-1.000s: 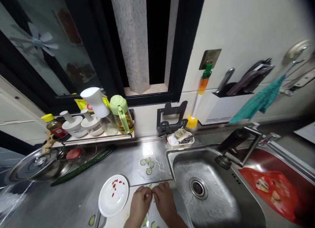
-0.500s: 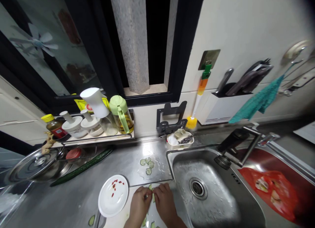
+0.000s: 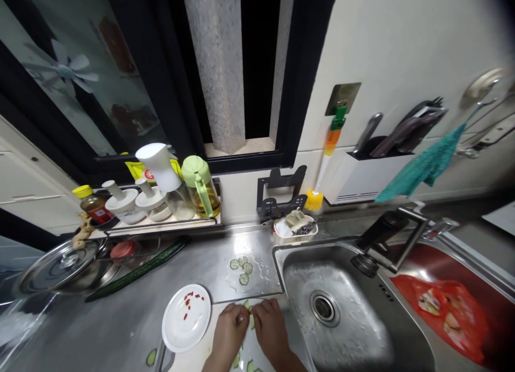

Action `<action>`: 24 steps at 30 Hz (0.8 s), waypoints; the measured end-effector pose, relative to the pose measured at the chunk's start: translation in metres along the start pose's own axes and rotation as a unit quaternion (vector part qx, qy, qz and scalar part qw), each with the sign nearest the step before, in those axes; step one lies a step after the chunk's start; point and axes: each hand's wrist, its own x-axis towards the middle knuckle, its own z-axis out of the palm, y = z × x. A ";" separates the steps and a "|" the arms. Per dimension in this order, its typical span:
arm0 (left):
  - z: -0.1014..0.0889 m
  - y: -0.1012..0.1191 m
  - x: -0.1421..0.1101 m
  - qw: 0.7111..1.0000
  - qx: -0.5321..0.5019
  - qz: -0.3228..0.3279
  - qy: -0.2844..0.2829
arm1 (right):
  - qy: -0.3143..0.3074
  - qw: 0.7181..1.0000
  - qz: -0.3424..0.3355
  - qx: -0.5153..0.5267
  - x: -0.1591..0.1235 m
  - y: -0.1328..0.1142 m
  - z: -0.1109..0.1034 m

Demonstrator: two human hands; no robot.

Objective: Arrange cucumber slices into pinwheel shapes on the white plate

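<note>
Left hand [image 3: 228, 332]: fingers pinch a cucumber slice [image 3: 246, 306], right of the white plate [image 3: 185, 318].
Right hand [image 3: 270, 328]: fingertips pinch the same slice.

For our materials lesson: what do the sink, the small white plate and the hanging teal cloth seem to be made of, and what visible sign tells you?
Sink: apparently stainless steel, brushed grey with bright reflections and water marks.
White plate: probably glazed ceramic, though plastic is possible; smooth, glossy, evenly white, with red bits on it.
Teal cloth: woven or microfibre fabric; it hangs limp in soft folds with a matte surface.

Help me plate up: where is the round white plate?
The round white plate sits on the steel counter, just left of the left hand.
</note>
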 end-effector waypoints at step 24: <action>-0.107 -0.095 -0.025 0.949 0.166 -0.256 0.075 | 0.017 0.993 -0.095 -0.062 -0.058 0.034 0.037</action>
